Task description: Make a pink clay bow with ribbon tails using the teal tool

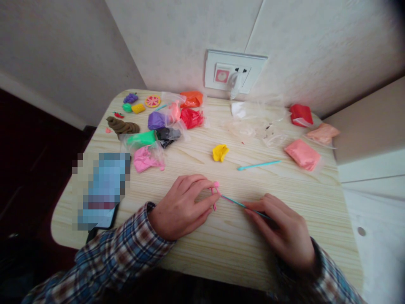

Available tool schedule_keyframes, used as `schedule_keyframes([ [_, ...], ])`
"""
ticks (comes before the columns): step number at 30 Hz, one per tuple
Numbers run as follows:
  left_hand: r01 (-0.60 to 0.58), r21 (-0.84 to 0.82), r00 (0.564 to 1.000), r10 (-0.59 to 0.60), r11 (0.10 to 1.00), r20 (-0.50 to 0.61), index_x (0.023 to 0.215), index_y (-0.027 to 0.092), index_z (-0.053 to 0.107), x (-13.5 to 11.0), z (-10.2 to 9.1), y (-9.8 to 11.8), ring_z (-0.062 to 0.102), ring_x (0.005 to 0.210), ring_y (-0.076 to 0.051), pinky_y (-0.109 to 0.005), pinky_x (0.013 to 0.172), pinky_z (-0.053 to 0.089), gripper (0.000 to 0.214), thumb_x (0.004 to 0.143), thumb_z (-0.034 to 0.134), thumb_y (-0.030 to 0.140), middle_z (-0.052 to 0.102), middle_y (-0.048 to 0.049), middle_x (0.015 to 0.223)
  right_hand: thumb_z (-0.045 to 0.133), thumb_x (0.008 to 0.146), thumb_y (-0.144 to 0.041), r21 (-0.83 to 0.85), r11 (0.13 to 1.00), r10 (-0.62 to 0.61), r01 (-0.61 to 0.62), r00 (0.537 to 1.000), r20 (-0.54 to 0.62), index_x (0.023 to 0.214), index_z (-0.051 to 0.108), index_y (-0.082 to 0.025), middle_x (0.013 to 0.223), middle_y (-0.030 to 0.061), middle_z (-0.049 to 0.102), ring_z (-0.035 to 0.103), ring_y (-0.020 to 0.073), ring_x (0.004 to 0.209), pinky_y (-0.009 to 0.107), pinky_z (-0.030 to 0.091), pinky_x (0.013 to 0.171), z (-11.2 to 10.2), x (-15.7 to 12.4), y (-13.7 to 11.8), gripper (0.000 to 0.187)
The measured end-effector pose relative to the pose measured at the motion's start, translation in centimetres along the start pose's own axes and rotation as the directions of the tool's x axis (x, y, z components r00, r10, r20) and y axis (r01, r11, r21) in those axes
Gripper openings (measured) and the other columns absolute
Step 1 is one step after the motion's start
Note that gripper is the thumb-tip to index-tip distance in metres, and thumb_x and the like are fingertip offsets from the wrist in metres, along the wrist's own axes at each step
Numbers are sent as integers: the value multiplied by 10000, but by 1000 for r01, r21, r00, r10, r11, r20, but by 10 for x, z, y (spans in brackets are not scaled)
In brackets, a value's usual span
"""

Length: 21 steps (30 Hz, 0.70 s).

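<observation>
Head cam: my left hand (182, 207) pinches a small pink clay piece (215, 195) over the near middle of the pale wooden table (221, 240). My right hand (281, 230) is closed round a thin teal plastic stick (234, 202) poking it. Far left, clear plastic bags (147, 158) hold purple, green and pink clay lumps.

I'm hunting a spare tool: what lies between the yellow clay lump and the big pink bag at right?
A teal stick lies there, touching neither the yellow clay lump nor the pink bag, per the head view.

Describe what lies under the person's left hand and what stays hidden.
A pink clay piece shows at the fingertips of the left hand, touching the teal tool in the right hand. The palm covers anything else.
</observation>
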<state>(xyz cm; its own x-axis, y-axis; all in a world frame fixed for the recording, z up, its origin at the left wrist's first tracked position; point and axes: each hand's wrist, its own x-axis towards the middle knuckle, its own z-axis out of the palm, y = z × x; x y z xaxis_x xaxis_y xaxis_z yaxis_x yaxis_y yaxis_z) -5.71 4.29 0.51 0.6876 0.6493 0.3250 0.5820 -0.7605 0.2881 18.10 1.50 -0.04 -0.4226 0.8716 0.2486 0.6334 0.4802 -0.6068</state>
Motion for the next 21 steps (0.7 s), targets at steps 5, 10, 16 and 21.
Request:
schedule_keyframes([
  [5, -6, -17, 1000, 5, 1000, -13, 1087, 168, 629, 0, 0, -1, 499, 1052, -223, -390, 882, 468, 274, 840, 511, 152, 615, -100, 1093, 530, 852, -120, -35, 999, -30, 29, 1000, -7, 870, 593, -175, 641, 6, 567, 507, 120, 617, 236, 417, 551, 0, 0, -2, 85],
  [10, -23, -14, 1000, 22, 1000, -16, 1087, 175, 628, -1, 3, -1, 500, 1052, -226, -395, 869, 472, 274, 840, 510, 152, 607, -100, 1106, 531, 843, -99, -55, 997, -45, 44, 999, -8, 888, 593, -166, 630, 8, 558, 500, 124, 605, 244, 415, 540, 0, -1, -3, 102],
  [16, -26, -21, 999, 26, 999, -24, 1093, 168, 623, -2, 4, -2, 488, 1063, -232, -399, 877, 461, 285, 831, 513, 141, 599, -106, 1109, 527, 848, -95, -67, 996, -56, 55, 998, -8, 904, 589, -168, 629, 4, 549, 493, 119, 604, 238, 412, 542, -1, -1, -4, 111],
  [21, -13, -20, 1000, 13, 1000, -5, 1084, 170, 629, -1, 1, -1, 494, 1058, -229, -393, 881, 461, 283, 822, 529, 134, 606, -101, 1104, 518, 855, -101, -82, 995, -64, 64, 998, 6, 882, 587, -160, 627, 10, 539, 483, 121, 605, 241, 402, 541, 0, -2, -3, 95],
])
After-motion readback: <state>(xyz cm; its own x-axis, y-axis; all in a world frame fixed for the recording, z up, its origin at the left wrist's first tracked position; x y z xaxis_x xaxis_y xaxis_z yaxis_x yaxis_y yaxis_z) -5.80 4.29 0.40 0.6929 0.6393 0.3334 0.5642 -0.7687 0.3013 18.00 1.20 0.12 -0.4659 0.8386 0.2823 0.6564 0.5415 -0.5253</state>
